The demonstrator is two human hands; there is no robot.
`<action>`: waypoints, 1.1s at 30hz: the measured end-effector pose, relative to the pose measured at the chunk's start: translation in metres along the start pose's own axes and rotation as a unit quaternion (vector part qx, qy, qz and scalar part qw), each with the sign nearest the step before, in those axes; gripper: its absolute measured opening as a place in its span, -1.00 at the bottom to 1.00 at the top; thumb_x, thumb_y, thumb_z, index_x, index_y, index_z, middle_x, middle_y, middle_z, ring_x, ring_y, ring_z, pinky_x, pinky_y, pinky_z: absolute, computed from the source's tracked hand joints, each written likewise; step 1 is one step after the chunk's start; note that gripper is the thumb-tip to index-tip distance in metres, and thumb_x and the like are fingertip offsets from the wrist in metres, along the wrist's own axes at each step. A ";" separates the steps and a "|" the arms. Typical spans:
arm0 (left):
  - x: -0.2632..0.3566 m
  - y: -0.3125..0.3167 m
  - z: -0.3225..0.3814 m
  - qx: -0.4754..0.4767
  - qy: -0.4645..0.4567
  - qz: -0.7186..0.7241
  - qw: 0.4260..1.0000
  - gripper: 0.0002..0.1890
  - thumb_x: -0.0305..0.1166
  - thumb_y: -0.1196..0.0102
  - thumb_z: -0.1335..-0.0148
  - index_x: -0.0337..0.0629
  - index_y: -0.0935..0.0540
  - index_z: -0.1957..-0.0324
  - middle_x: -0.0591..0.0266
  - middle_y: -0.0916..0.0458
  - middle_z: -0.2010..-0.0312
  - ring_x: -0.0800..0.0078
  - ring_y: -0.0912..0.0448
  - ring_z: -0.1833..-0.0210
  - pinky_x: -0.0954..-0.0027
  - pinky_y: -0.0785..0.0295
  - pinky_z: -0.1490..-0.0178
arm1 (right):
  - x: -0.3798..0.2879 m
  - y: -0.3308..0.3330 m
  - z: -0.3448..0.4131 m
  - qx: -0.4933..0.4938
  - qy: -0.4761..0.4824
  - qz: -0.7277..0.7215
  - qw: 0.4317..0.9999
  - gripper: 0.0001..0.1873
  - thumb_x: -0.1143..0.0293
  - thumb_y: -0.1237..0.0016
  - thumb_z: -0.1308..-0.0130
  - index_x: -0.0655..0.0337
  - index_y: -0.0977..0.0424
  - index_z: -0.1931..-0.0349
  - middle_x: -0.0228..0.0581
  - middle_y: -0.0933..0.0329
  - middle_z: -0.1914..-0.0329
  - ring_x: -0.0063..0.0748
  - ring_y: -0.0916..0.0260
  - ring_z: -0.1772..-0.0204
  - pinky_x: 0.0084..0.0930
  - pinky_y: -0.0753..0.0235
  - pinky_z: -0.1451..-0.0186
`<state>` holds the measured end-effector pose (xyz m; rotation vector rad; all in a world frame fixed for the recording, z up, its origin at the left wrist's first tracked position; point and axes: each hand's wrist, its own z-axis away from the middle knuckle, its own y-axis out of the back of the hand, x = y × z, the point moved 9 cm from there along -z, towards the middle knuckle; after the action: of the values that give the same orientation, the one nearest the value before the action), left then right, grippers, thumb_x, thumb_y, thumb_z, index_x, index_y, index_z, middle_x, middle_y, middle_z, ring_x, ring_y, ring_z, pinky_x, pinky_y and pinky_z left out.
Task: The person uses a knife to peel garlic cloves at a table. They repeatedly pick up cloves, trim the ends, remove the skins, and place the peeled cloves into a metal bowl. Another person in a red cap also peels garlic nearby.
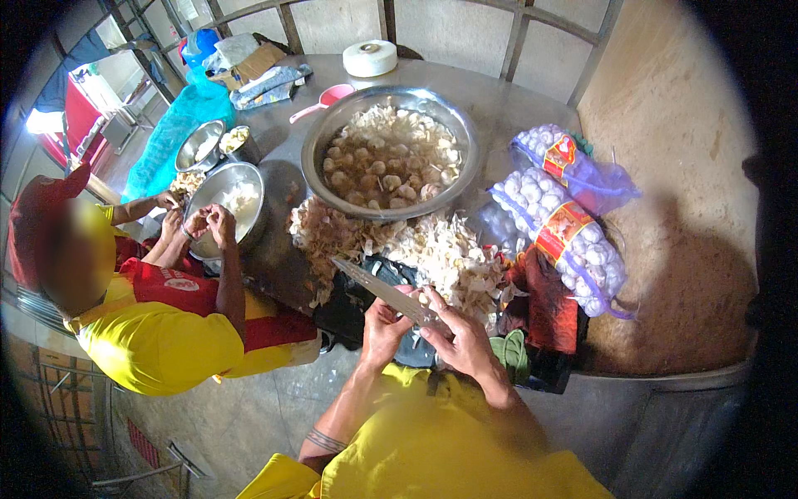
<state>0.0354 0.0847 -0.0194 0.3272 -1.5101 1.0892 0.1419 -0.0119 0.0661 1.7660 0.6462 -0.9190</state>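
My right hand (460,342) grips a broad-bladed knife (380,288), its blade pointing up and left across my left hand. My left hand (383,324) has its fingers closed around a small pale piece, seemingly garlic (424,298), partly hidden by the blade and fingers. Beneath and beyond both hands lies a heap of garlic skins (436,249) at the table's edge. Behind the heap, a wide steel basin (312,181) holds garlic bulbs (377,167) and loose skins in liquid.
Mesh bags of garlic (586,249) lie at right beside the wall. A co-worker in yellow (162,337) works at left over a steel bowl (259,206); another person's hands are beside them. A pink dipper (336,93) and a white roll (370,59) stand behind the basin.
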 end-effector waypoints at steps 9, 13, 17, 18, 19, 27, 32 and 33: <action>0.015 -0.003 0.003 -0.042 0.007 -0.078 0.996 -0.62 -0.70 -0.23 -0.19 -0.38 -0.62 -0.09 0.22 -0.70 0.06 0.53 -0.63 0.04 0.43 -0.55 -0.10 | -0.007 0.001 -0.002 -0.022 0.022 0.060 0.998 -0.41 0.30 -0.14 -0.33 0.01 -0.36 -0.38 -0.07 -0.56 0.34 -0.06 -0.55 0.29 -0.23 -0.53 0.19; 0.011 -0.003 0.003 -0.055 -0.001 -0.056 0.997 -0.63 -0.68 -0.25 -0.21 -0.33 -0.62 -0.09 0.24 -0.68 0.02 0.49 -0.61 -0.01 0.36 -0.56 -0.13 | 0.008 -0.002 0.000 0.010 0.010 -0.006 1.000 -0.50 0.33 -0.12 -0.37 0.15 -0.44 -0.31 -0.11 -0.63 0.31 -0.25 -0.55 0.35 -0.32 -0.53 0.23; 0.010 -0.001 0.003 -0.067 0.022 -0.020 0.997 -0.62 -0.56 -0.24 -0.29 -0.27 -0.58 -0.16 0.25 -0.66 -0.02 0.45 -0.60 -0.07 0.31 -0.55 -0.16 | 0.081 -0.016 0.022 0.050 -0.344 -0.344 0.872 -0.47 0.15 -0.06 -0.46 0.23 -0.40 -0.33 -0.55 -0.41 0.48 -0.73 -0.34 0.53 -0.74 -0.32 0.54; 0.007 0.001 0.003 -0.059 0.045 0.004 0.997 -0.63 -0.53 -0.22 -0.31 -0.27 -0.57 -0.16 0.22 -0.66 -0.03 0.41 -0.61 -0.08 0.28 -0.56 -0.18 | 0.085 -0.010 0.020 0.070 -0.341 -0.359 0.866 -0.46 0.14 -0.05 -0.46 0.20 -0.39 -0.34 -0.57 -0.38 0.50 -0.75 -0.31 0.55 -0.75 -0.25 0.58; 0.005 0.003 0.005 -0.052 0.068 0.026 0.996 -0.63 -0.51 -0.20 -0.33 -0.26 -0.56 -0.16 0.19 -0.66 -0.03 0.38 -0.62 -0.09 0.25 -0.56 -0.19 | 0.092 -0.002 0.022 0.090 -0.364 -0.336 0.864 -0.46 0.12 -0.05 -0.46 0.18 -0.38 -0.34 -0.59 -0.35 0.52 -0.78 -0.28 0.57 -0.77 -0.19 0.62; -0.001 -0.002 0.001 -0.053 0.050 -0.070 0.995 -0.50 -0.56 -0.11 -0.36 -0.30 -0.42 -0.34 0.19 -0.56 -0.20 0.37 -0.54 -0.21 0.26 -0.50 -0.26 | 0.025 -0.007 -0.003 -0.038 -0.081 -0.080 0.993 -0.26 0.27 -0.15 -0.34 0.21 -0.16 -0.47 0.19 -0.56 -0.14 -0.08 -0.56 -0.18 -0.28 -0.49 -0.21; 0.002 0.001 0.005 -0.048 0.009 -0.115 0.992 -0.55 -0.73 -0.03 -0.29 -0.40 -0.49 -0.25 0.15 -0.47 -0.31 0.40 -0.50 -0.25 0.31 -0.43 -0.29 | -0.004 -0.008 -0.006 0.000 0.006 0.019 1.000 -0.31 0.28 -0.17 -0.30 0.09 -0.27 -0.43 0.03 -0.64 0.09 -0.06 -0.66 0.09 -0.28 -0.60 0.08; 0.005 0.002 0.007 -0.048 -0.006 -0.112 0.993 -0.56 -0.72 -0.04 -0.30 -0.41 -0.50 -0.23 0.14 -0.47 -0.31 0.40 -0.50 -0.25 0.31 -0.44 -0.29 | -0.007 -0.009 -0.006 -0.001 0.012 0.035 0.999 -0.33 0.29 -0.17 -0.30 0.08 -0.29 -0.42 0.02 -0.64 0.12 -0.06 -0.65 0.12 -0.27 -0.60 0.11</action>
<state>0.0286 0.0820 -0.0152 0.4272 -1.4918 0.8367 0.1329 -0.0027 0.0682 1.7887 0.5957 -0.8505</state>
